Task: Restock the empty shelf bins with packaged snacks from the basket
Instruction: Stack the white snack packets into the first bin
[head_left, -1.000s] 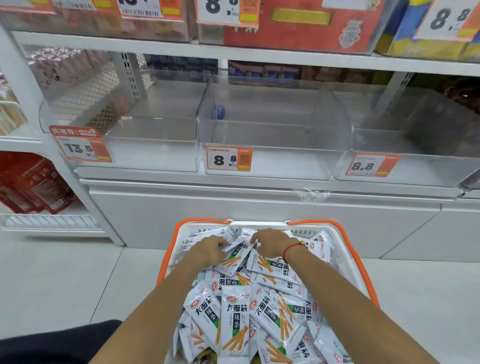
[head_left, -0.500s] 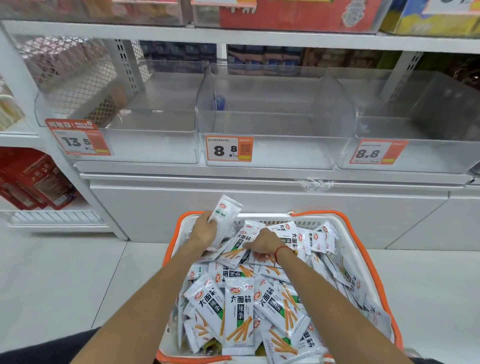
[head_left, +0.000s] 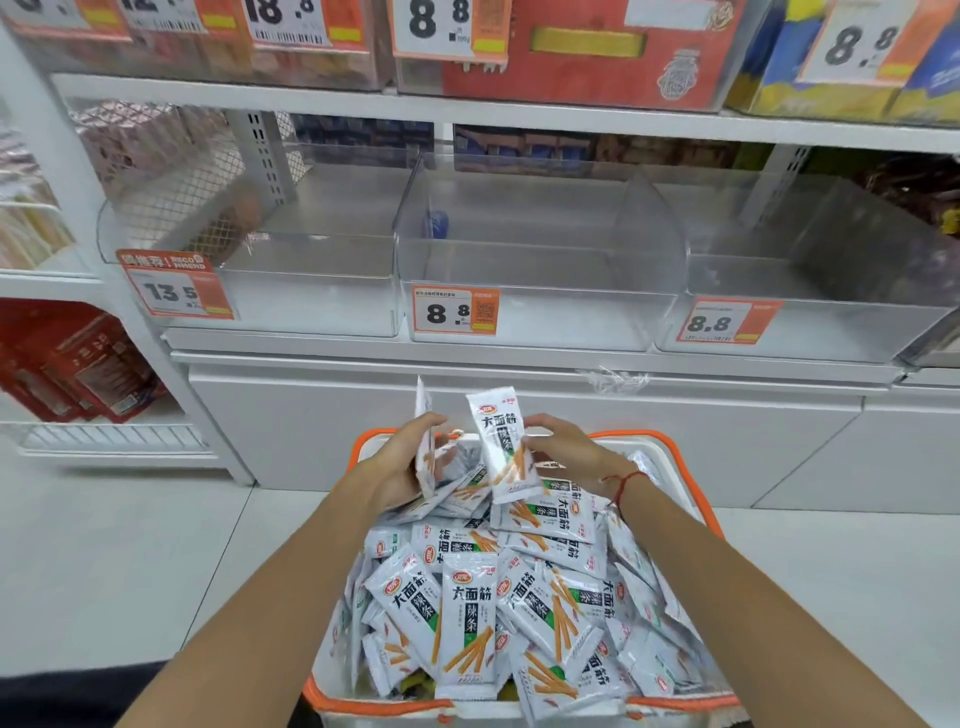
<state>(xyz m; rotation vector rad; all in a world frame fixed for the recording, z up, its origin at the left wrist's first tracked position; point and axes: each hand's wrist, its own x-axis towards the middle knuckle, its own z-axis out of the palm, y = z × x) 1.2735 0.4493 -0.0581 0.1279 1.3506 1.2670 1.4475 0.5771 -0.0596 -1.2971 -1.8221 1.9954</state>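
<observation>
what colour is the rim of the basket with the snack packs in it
Orange: the basket has an orange rim around a white body, shown best in the head view, the only one.

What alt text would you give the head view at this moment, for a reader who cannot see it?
Each hand holds a white snack packet upright above a basket heaped with identical packets: the left hand grips one edge-on, the right hand one facing the camera. Beyond, three clear shelf bins with orange price tags stand empty.
</observation>
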